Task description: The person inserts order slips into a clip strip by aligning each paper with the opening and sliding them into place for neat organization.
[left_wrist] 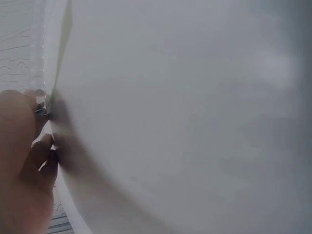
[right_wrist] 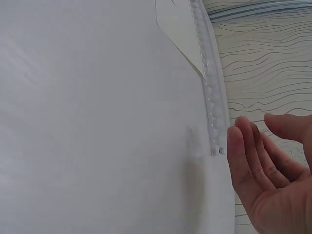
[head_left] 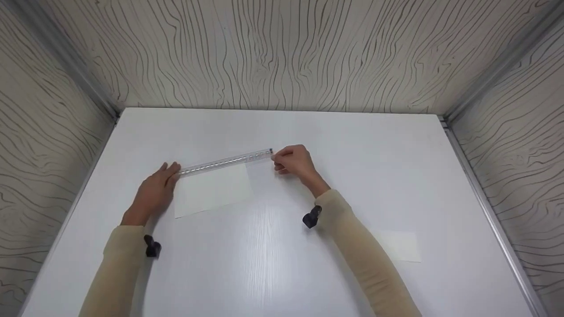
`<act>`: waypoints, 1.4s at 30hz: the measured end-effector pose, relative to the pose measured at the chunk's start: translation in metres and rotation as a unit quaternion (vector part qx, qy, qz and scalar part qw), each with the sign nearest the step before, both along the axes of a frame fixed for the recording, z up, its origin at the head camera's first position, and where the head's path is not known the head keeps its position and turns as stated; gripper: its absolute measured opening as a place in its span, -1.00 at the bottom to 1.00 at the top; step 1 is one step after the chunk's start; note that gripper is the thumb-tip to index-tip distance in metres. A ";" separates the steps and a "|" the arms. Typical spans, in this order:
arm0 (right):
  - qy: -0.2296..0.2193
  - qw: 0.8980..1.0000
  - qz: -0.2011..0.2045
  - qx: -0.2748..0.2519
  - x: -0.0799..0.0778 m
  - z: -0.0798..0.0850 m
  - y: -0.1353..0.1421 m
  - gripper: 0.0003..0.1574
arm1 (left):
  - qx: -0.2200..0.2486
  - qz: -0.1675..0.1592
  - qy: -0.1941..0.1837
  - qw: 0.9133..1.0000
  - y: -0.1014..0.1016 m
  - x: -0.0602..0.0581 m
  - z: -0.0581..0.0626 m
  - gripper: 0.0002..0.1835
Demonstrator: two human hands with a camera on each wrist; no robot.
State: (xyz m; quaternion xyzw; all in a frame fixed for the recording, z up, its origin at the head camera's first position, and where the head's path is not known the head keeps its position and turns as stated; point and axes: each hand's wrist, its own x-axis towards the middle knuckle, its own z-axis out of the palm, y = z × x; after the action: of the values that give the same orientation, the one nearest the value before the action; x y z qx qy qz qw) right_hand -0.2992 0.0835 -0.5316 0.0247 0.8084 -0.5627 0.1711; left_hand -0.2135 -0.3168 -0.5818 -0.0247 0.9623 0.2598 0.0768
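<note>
A clear plastic ruler (head_left: 220, 164) with a wavy inner edge lies slanted on the white table, along the top edge of a pale paper sheet (head_left: 211, 191). My left hand (head_left: 156, 189) holds the ruler's left end between thumb and fingers. In the left wrist view, that ruler end (left_wrist: 40, 100) shows beside the fingertips. My right hand (head_left: 296, 162) hovers by the right end, fingers loosely curled. The right wrist view shows a gap between thumb and fingers of the right hand (right_wrist: 268, 165), with the ruler (right_wrist: 210, 102) just apart from them.
A smaller pale paper piece (head_left: 401, 246) lies on the white table (head_left: 273, 273) at the right, partly behind my right sleeve. Wood-patterned panels (head_left: 282, 53) rise behind the table and at both sides. A metal rail (head_left: 489, 211) runs along the right edge.
</note>
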 end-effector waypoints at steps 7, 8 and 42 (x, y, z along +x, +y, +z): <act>0.027 0.999 0.020 -0.003 0.013 0.008 0.030 -0.69 | -0.004 -0.002 0.000 1.000 -0.002 0.002 0.000 -0.38; 0.032 0.999 0.023 0.000 0.015 0.009 0.034 -0.68 | -0.005 -0.003 -0.001 1.000 -0.002 0.002 0.000 -0.38; 0.161 0.973 0.101 0.129 0.103 0.020 0.175 -0.55 | 0.003 -0.014 0.003 1.000 -0.002 -0.002 -0.001 -0.35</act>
State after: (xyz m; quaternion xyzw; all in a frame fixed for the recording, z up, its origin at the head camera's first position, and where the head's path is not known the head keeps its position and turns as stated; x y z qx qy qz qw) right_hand -0.1967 0.2585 -0.5118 -0.1261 0.8891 -0.4305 0.0905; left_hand -0.2155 -0.3189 -0.5826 -0.0101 0.9619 0.2621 0.0776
